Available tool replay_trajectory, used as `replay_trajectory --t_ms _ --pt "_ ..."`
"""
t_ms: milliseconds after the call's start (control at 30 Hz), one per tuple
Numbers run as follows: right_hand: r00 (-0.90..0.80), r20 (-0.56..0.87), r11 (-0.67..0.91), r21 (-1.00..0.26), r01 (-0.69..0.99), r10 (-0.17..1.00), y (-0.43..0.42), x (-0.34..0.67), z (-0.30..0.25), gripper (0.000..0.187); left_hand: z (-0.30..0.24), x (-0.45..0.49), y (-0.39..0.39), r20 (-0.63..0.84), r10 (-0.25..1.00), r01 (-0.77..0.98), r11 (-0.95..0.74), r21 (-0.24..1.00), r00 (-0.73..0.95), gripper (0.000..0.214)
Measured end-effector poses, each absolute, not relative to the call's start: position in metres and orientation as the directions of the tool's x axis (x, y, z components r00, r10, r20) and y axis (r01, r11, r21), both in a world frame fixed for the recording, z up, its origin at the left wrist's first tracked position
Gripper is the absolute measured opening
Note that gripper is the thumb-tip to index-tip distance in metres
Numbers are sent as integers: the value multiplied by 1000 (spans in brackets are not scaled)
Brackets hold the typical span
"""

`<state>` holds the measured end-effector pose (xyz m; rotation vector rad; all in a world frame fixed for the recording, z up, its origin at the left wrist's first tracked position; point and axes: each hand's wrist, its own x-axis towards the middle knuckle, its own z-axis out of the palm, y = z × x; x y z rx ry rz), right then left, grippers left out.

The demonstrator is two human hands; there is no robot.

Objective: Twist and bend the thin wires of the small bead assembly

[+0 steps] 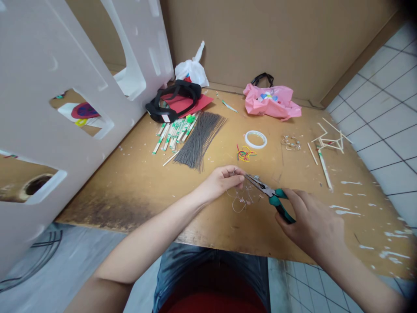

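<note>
My right hand (pixel 312 221) is wrapped around the teal handles of the pliers (pixel 267 192), whose nose points left toward my left hand (pixel 221 182). That hand is pinched shut on a tangle of thin wire (pixel 243 198) lying on the table (pixel 137 187) just below its fingers, where the plier tips meet it. Just beyond the left hand sit coloured rubber bands (pixel 245 153), with a roll of clear tape (pixel 256 139) a little past them. Left of those lies a bundle of dark wire rods (pixel 200 139) beside wrapped chopsticks (pixel 176 130). Beyond my right hand loose sticks (pixel 329 143) are scattered. Farthest off, a pink bag (pixel 272 101) rests by the cardboard wall.
</note>
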<state>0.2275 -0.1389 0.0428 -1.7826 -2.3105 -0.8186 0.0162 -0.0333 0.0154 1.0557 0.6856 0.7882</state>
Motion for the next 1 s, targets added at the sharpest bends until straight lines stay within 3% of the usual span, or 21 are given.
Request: replay_trajectory --t_ms 433,700,900,1000 --pt "-322 383 226 275 934 866 -142 229 45 29 17 16 -34 -118 819 -195 270 943 561 18" --pt "-168 167 156 83 984 972 -139 231 48 38 4 21 -32 -89 868 -47 128 991 489 19" --pt "-145 197 105 202 974 970 -138 231 40 40 -3 25 -33 4 907 104 -53 993 421 14" --pt "-191 219 158 158 975 957 -138 233 38 41 -4 24 -30 9 926 69 -37 997 376 16"
